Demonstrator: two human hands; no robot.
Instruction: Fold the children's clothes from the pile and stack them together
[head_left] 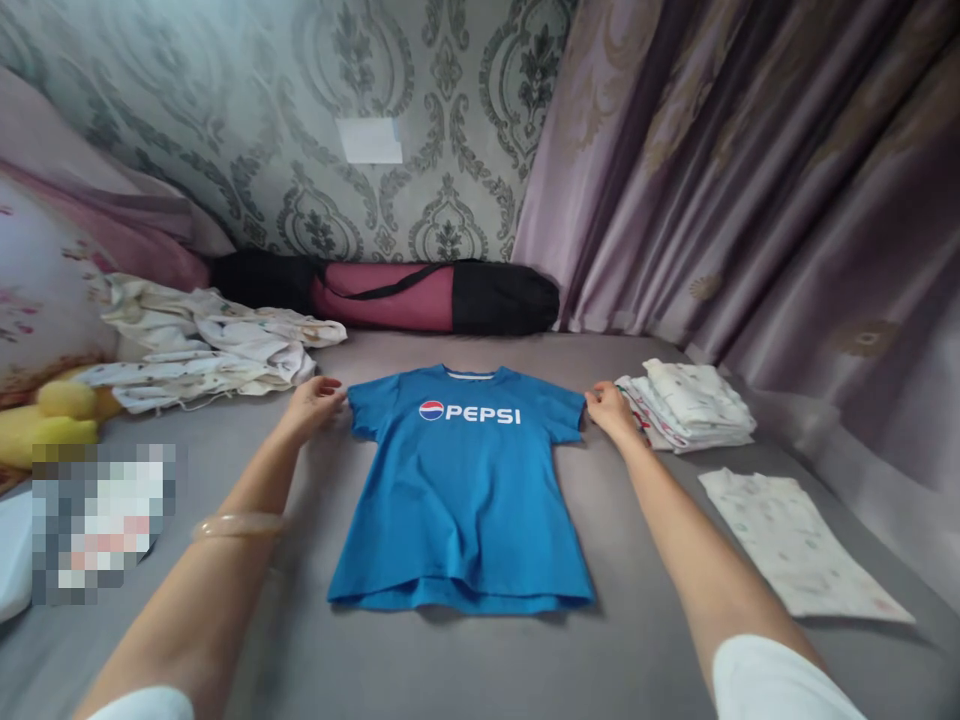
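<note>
A blue PEPSI T-shirt (461, 500) lies flat, front up, on the grey bed sheet (480, 660). My left hand (315, 400) rests at the end of its left sleeve, fingers curled on the sleeve edge. At the end of the right sleeve, my right hand (609, 408) pinches the fabric the same way. Both arms reach forward on either side of the shirt. A pale bangle (238, 525) sits on my left wrist.
A stack of folded white printed clothes (694, 405) lies just right of my right hand, with one flat folded piece (795, 545) nearer. An unfolded white pile (202, 345) lies at the left. A pink-and-black roll bag (420, 295) lies along the wall. Curtains hang on the right.
</note>
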